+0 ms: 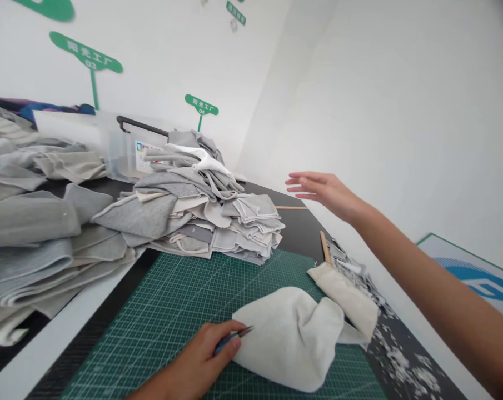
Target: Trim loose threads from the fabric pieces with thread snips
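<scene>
In the head view a cream cloth piece [288, 339], rumpled and folded over itself, lies on a green cutting mat [184, 289]. My left hand [209, 350] is at its near left edge, closed on a small pair of thread snips [230, 339] with a blue handle and metal tips. The tips lie over the cloth. My right hand [322, 191] is raised above the right side of the table, fingers stretched out and holding nothing. Beyond the cloth, a second folded cream piece [347, 300] rests on the mat's right edge.
Stacks of grey and cream fabric [201, 205] stand behind the mat, with more fabric piles [46, 222] at the left. A clear plastic box [121, 147] sits at the back. Scraps and lint [401, 355] litter the black table's right edge, near a wooden strip [325, 247].
</scene>
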`<state>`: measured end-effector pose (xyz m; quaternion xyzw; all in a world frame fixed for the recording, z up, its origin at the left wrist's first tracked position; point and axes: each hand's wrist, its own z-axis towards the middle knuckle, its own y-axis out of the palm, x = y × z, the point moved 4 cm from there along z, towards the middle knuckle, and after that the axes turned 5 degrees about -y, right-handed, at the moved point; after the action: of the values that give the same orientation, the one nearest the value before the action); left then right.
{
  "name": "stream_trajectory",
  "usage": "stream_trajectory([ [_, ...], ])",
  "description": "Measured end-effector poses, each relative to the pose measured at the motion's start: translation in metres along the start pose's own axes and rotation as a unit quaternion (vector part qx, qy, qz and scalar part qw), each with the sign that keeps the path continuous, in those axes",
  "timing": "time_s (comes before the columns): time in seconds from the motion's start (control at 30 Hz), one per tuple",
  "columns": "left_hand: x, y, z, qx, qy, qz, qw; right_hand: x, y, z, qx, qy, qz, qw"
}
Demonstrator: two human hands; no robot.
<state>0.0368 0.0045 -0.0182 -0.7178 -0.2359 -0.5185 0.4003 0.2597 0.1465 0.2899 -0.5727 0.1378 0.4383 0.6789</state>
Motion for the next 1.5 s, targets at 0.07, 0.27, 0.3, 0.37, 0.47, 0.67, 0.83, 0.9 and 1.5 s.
stream_trajectory([
  [0.07,-0.004,0.001,0.001,0.003,-0.002,0.003,1.0,0.031,0.005,-0.045,-0.029,0.033,-0.038,0.998],
  [0.27,-0.009,-0.002,0.004,0.037,0.003,0.019,0.999,0.109,0.048,-0.189,-0.179,0.113,-0.12,0.97],
  [0.3,-0.008,-0.002,0.004,0.045,0.008,0.024,0.999,0.119,0.057,-0.209,-0.21,0.119,-0.12,0.963],
  [0.37,-0.003,-0.003,0.003,0.063,0.019,0.038,0.997,0.137,0.072,-0.242,-0.27,0.119,-0.127,0.947],
  [0.47,0.01,-0.004,0.003,0.087,0.047,0.06,0.993,0.155,0.087,-0.268,-0.268,0.067,-0.152,0.949],
  [0.67,0.067,-0.021,0.02,0.154,0.128,0.064,0.978,0.167,0.096,-0.26,-0.093,-0.003,-0.155,0.984],
  [0.83,0.123,-0.04,0.054,0.202,0.2,0.008,0.959,0.155,0.115,-0.227,0.039,0.005,-0.134,0.99],
  [0.9,0.137,-0.039,0.071,0.196,0.215,-0.003,0.957,0.149,0.129,-0.219,0.055,0.005,-0.112,0.992],
  [1.5,0.098,0.038,0.111,-0.075,0.119,0.161,0.977,0.181,0.097,-0.236,0.018,0.051,0.044,0.998],
])
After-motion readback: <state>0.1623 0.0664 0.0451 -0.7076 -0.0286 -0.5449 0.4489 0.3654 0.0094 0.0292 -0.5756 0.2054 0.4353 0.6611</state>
